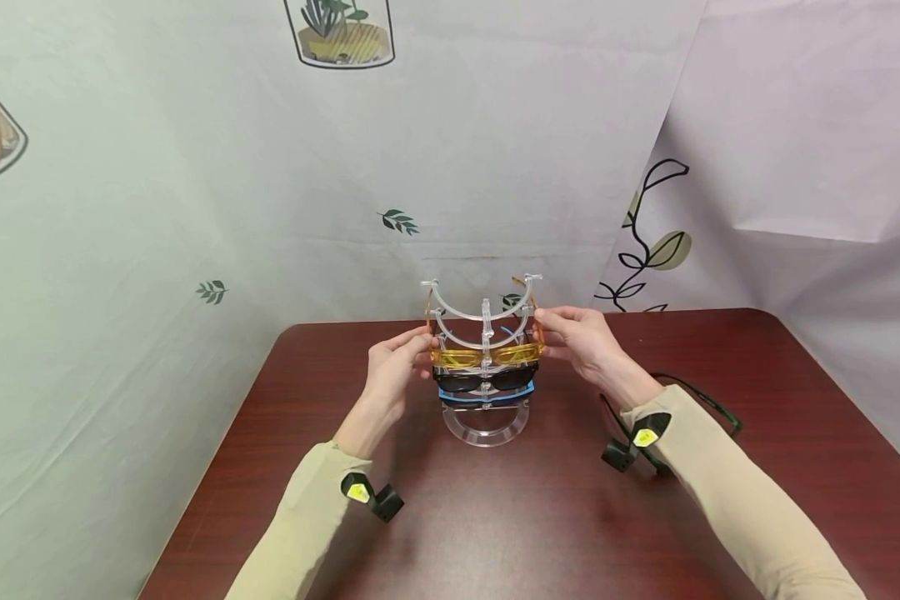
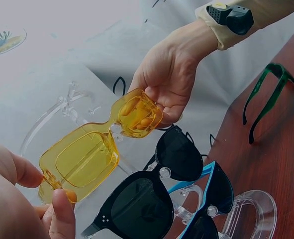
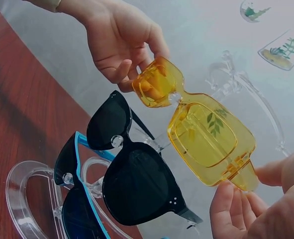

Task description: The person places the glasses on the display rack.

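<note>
Yellow translucent sunglasses (image 1: 459,358) are at a tier of the clear display stand (image 1: 484,437), their bridge at a clear peg in the wrist views. My left hand (image 1: 392,372) pinches one temple close to its hinge between thumb and fingers. On the opposite side, my right hand (image 1: 587,343) holds the other temple the same way. Just below sit black sunglasses (image 3: 139,181), and under those a blue-and-black pair (image 2: 214,199). Whether the yellow pair's weight rests on the peg, I cannot tell.
Upper arms of the stand (image 1: 450,312) curve out above the yellow pair. Green-framed glasses (image 2: 272,97) lie on the dark red table (image 1: 495,533), beside my right forearm. A printed white cloth (image 1: 270,167) hangs behind the table.
</note>
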Demonstrator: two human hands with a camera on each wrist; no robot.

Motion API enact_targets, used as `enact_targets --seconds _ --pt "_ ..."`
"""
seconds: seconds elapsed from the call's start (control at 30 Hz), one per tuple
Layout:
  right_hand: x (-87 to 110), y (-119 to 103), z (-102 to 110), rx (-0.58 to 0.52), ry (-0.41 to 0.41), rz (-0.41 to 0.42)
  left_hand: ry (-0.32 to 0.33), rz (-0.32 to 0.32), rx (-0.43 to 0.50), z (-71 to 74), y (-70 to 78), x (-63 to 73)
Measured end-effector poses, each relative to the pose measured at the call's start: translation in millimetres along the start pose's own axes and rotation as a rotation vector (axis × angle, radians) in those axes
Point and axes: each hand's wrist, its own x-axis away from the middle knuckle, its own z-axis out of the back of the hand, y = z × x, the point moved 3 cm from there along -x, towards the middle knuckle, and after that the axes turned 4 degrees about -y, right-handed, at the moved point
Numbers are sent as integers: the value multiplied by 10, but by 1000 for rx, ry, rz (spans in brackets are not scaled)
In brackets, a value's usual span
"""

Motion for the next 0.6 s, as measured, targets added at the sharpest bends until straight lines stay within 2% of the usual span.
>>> enact_targets --seconds 0.43,0.6 --pt "38 10 11 -10 19 -3 -8 10 24 33 -36 21" --pt "66 -1 32 -3 32 -9 2 -7 28 51 -32 21"
